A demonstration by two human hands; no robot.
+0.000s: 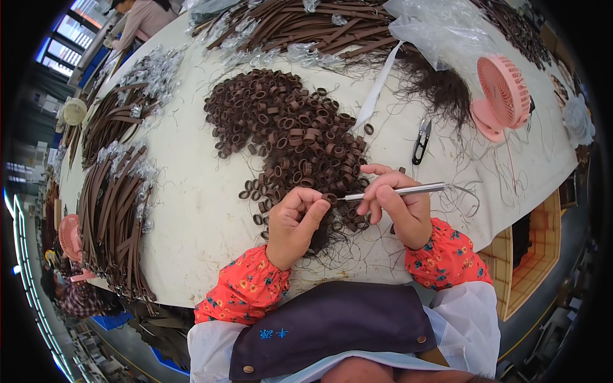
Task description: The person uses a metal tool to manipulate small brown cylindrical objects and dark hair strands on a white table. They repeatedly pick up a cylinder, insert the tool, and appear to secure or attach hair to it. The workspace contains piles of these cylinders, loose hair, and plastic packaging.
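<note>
Nearest you: dark apron flap [332, 329] across your lap, red floral sleeves [246, 290] on both forearms, white oversleeves below them.

Your left hand [294, 223] is curled, thumb & forefinger pinched on one small brown loop [329, 198] at the fingertips. Your right hand [394, 207] is closed around a thin metal tool [399, 190], held pen-style; its tip points left & meets the loop right between the two hands. So the loop sits at the inner edge of the left hand, just left of the right hand's fingers, at the near edge of the loop pile.

Under & around both hands: loose dark threads [332, 239] on the white table [191, 217].

Just beyond the hands: big heap of brown loops [287, 121], spreading far-left from your fingers; a few strays lie left of the left hand.

Right & further: black thread snips [421, 140] lying flat, well apart from the right hand. Past those, a pink desk fan [503, 96] on the right side.

Left side: bundles of brown straps [115, 198] w/ clear wrap, near to far along the table edge.

Far end: more brown straps [306, 29], a clear plastic bag [440, 29], a dark thread clump [440, 86] beneath it. Another person [143, 19] stands far left.
</note>
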